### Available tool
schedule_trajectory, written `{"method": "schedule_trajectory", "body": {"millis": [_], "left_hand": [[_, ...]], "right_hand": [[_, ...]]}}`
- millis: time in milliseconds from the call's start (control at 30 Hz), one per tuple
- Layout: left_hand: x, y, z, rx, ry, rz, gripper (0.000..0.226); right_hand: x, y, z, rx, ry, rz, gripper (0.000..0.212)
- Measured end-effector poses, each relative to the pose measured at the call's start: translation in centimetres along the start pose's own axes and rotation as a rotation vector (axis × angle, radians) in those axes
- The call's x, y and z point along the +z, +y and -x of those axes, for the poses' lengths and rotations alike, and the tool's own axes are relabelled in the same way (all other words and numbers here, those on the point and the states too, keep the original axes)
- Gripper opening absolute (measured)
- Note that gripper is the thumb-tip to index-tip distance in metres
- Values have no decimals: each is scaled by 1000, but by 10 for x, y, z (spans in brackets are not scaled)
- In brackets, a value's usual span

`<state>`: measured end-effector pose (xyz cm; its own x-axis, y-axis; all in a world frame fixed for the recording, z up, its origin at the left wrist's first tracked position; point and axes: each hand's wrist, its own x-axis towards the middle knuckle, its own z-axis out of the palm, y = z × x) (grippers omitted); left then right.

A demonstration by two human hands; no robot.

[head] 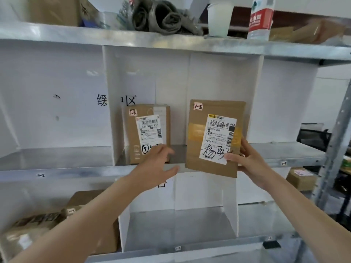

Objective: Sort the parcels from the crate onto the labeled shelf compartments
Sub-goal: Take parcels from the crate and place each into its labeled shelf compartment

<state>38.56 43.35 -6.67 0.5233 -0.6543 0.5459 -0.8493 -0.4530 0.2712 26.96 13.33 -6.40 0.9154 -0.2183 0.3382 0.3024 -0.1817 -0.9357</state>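
My right hand point(247, 160) grips the lower right corner of the flat brown cardboard parcel point(196, 137), which is white-labelled and upright at the near edge of the grey metal shelf point(76, 171), middle compartment. My left hand point(155, 162) is empty, fingers spread, before a smaller brown cardboard box point(133, 133) on the left.

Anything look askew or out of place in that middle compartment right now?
Nothing damaged or spilled. The flat parcel tagged 1-3 leans slightly, its bottom edge hanging below the shelf lip, pinched by the right hand, so it is not yet set down. The box inside the compartment stands upright.
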Motion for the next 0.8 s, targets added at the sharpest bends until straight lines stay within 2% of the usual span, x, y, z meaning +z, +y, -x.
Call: {"method": "schedule_trajectory", "body": {"millis": [200, 400, 567, 800], "left_hand": [[-8, -13, -7, -19, 8, -111, 51], [-2, -23, -7, 1, -22, -226, 51], [14, -22, -15, 6, 22, -243, 52], [33, -6, -23, -83, -2, -194, 58]], "right_hand": [[13, 0, -47, -1, -36, 4, 93], [22, 11, -67, 34, -116, 67, 98], [28, 20, -66, 49, -127, 174, 74], [37, 26, -71, 5, -69, 222, 70]]}}
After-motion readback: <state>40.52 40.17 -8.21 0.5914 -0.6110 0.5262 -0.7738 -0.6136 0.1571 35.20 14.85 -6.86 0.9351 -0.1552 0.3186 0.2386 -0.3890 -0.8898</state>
